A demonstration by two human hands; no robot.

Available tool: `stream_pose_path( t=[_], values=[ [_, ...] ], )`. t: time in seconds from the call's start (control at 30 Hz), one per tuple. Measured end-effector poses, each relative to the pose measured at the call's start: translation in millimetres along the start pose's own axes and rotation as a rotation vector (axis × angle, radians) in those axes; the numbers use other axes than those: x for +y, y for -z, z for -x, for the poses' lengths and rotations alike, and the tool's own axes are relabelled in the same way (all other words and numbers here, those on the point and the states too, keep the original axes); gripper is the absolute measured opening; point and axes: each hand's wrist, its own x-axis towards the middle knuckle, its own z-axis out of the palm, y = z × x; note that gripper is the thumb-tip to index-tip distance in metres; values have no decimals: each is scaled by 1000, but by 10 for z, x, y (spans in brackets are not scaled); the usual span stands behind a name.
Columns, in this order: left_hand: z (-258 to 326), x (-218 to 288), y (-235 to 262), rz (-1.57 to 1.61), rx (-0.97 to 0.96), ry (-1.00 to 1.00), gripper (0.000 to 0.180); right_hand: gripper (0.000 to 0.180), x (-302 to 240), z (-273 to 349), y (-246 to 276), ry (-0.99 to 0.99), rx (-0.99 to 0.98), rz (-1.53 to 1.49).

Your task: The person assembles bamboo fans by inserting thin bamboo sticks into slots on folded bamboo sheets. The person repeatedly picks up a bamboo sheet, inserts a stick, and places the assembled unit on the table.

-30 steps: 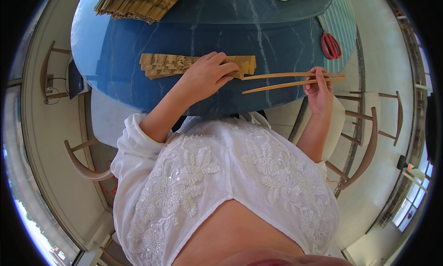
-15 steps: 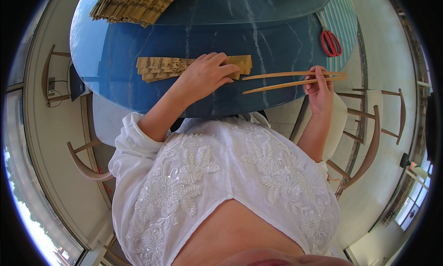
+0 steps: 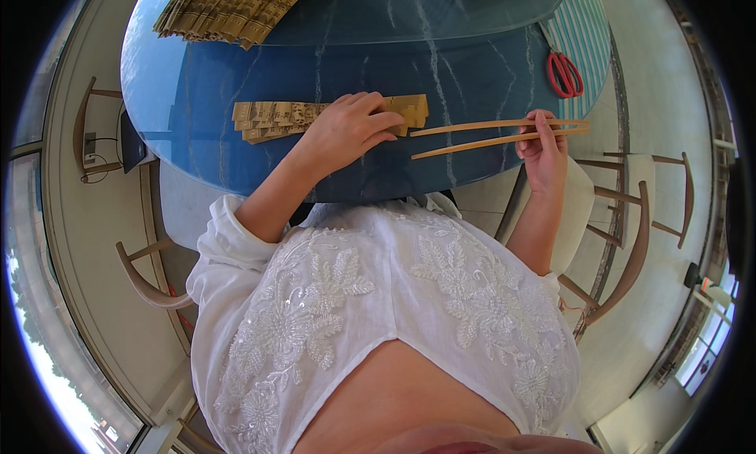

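Observation:
On the blue table (image 3: 276, 68), a fanned stack of tan printed paper strips (image 3: 272, 117) lies before me. My left hand (image 3: 358, 123) rests across its middle with fingers bent and pressed around it; the strips stick out on both sides. My right hand (image 3: 543, 143) grips a pair of wooden chopsticks (image 3: 472, 129) close to their right ends. They point left, tips apart, just short of the strips' right end. Nothing is held between the tips. The palm side of my left hand is hidden.
A larger fan of similar tan strips (image 3: 228, 9) lies at the far left on a raised round top (image 3: 409, 17). Red-handled scissors (image 3: 565, 74) rest at the right on a striped mat (image 3: 587, 44). Wooden chairs (image 3: 630, 265) stand around the table.
Hardly anything differs. The chopsticks and my right hand have shifted a few pixels left and up; my left hand stays on the strips.

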Motion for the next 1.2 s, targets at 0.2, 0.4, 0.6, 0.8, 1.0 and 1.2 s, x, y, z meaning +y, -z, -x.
stream_pose_path(
  t=[0.2,0.4,0.6,0.8,1.0,1.2],
  values=[
    [-18,0,31,222,-29,121,16,17,3,3,12,1,7,0],
    [-67,-109,147,649,-156,459,19,16,15,4,41,-1,26,-6],
    [-85,-252,162,773,-184,524,21,17,12,12,34,3,23,-9],
    [-108,-101,203,536,-212,412,21,17,5,31,33,2,48,2],
    [-91,-19,100,213,-193,160,29,16,-2,39,21,-10,54,7],
    [-106,-10,91,125,-179,93,27,16,17,42,44,-10,50,1]
  ],
)
